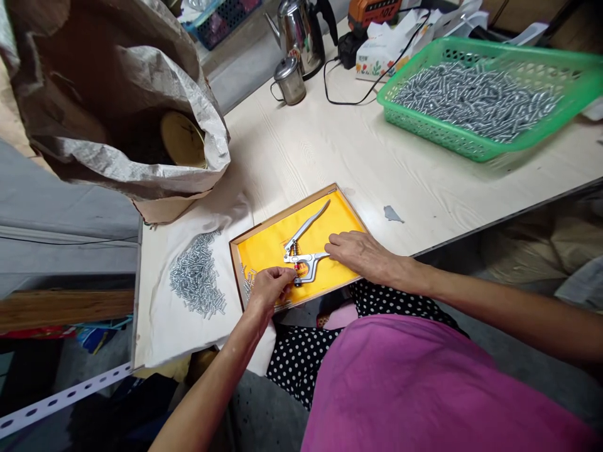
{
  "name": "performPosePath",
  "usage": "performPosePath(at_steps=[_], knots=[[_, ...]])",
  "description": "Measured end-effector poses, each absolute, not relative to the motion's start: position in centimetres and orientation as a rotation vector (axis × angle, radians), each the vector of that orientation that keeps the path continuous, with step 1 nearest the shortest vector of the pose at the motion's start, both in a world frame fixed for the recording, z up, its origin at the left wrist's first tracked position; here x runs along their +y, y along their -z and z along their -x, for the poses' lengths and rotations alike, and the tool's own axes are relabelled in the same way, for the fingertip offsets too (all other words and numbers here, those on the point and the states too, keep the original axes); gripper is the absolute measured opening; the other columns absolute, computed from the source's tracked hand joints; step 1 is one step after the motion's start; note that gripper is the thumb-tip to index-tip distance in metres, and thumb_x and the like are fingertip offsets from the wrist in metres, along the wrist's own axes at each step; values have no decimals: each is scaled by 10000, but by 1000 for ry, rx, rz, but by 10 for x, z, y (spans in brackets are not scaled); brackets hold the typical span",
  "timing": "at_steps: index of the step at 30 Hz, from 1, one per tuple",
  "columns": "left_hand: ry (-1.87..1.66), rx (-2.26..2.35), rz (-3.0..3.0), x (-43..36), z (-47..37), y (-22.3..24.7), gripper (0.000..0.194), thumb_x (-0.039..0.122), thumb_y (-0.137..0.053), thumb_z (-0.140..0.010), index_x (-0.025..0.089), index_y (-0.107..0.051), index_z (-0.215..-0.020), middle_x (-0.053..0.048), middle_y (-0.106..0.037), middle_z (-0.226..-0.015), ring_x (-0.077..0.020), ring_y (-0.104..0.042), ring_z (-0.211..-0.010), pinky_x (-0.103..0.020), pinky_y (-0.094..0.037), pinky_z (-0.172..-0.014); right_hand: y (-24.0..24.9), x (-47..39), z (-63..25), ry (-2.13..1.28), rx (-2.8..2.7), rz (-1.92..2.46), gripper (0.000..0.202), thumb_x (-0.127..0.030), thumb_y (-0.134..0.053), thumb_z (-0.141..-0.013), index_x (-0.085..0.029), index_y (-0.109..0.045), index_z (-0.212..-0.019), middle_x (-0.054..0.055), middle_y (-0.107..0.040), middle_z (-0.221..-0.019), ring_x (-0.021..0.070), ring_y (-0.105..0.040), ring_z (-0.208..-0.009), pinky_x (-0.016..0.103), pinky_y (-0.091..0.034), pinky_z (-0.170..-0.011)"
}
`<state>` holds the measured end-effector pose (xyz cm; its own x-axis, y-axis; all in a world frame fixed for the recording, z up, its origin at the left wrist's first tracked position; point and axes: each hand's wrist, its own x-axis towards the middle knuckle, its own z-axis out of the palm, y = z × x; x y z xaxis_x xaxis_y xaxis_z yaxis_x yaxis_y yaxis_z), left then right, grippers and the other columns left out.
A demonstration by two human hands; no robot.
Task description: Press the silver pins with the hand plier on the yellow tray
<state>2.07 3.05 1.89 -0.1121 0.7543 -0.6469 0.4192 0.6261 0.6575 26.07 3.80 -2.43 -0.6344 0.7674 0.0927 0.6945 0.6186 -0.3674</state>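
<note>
**Pliers (304, 258) held between both hands**

Over the yellow tray (264, 248), the right hand (360, 254) curls round one handle's end. The left hand (273, 285) pinches at the head, its grip partly hidden; this close fingerwork seems to call for steady alignment.

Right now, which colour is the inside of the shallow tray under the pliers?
The tray inside is bright yellow, as the head view shows.

The basket (485, 147) is green, the shirt (424, 383) magenta.
</note>
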Motion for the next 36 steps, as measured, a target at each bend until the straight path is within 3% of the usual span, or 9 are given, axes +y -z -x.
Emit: performPosePath(at_steps=[13, 17, 18, 20, 22, 24, 27, 31, 36], knots=[[-170, 1757, -1029, 40, -24, -19, 321, 394, -827, -598, 142, -630, -566, 15, -551, -445, -78, -458, -381, -194, -330, -396, 31, 36, -259, -422, -2531, 1216, 134, -133, -475, -960, -174, -599, -930, 71, -606, -898, 164, -486, -729, 331, -305, -644], [-156, 1774, -1020, 42, -26, -22, 299, 364, -826, -617, 139, -634, -579, 12, -566, -454, -81, -469, -382, -195, -349, -400, 31, 39, -263, -436, -2548, 1201, 90, -213, -538, -958, -176, -618, -978, 96, -621, -987, 203, -539, -847, 342, -383, -703], [-167, 1774, -1012, 41, -27, -22, 303, 364, -826, -620, 140, -628, -575, 11, -567, -455, -81, -469, -381, -194, -348, -398, 29, 42, -266, -437, -2541, 1187, 122, -260, -587, -939, -173, -621, -1017, 118, -621, -1070, 231, -550, -929, 360, -412, -748], [-192, 1776, -1002, 39, -28, -22, 311, 375, -826, -625, 141, -626, -578, 10, -568, -455, -81, -469, -378, -196, -353, -393, 27, 50, -270, -422, -2512, 1162, 382, -364, -711, -855, -166, -599, -1163, 174, -552, -1303, 312, -506, -1151, 435, -434, -883], [-208, 1775, -996, 37, -28, -21, 322, 395, -829, -626, 140, -635, -591, 11, -567, -456, -82, -465, -373, -203, -365, -390, 26, 62, -274, -401, -2504, 1136, 696, -441, -807, -746, -172, -519, -1320, 201, -415, -1482, 383, -375, -1330, 524, -378, -1018], [-217, 1774, -995, 35, -28, -20, 334, 409, -832, -626, 139, -638, -593, 12, -566, -458, -80, -458, -369, -206, -373, -390, 26, 75, -276, -404, -2533, 1101, 873, -498, -849, -668, -191, -464, -1389, 194, -367, -1529, 405, -285, -1400, 565, -307, -1092], [-226, 1786, -980, 34, -28, -19, 344, 408, -836, -624, 145, -620, -570, 10, -563, -451, -78, -455, -367, -200, -358, -386, 27, 90, -274, -424, -2579, 1053, 910, -570, -834, -645, -207, -464, -1393, 171, -463, -1452, 397, -346, -1356, 570, -302, -1090], [-254, 1797, -967, 33, -30, -19, 342, 401, -840, -622, 150, -614, -570, 13, -560, -444, -79, -455, -366, -200, -345, -386, 25, 98, -269, -403, -2590, 1088, 905, -621, -827, -605, -159, -521, -1320, 166, -573, -1247, 364, -485, -1134, 522, -385, -970], [-240, 1796, -960, 33, -30, -17, 329, 397, -815, -650, 159, -599, -580, 16, -551, -440, -85, -445, -359, -213, -343, -394, 16, 96, -264, -292, -2702, 1160, 640, -623, -803, -645, -180, -620, -1069, 130, -590, -1102, 312, -478, -1012, 437, -391, -862]])
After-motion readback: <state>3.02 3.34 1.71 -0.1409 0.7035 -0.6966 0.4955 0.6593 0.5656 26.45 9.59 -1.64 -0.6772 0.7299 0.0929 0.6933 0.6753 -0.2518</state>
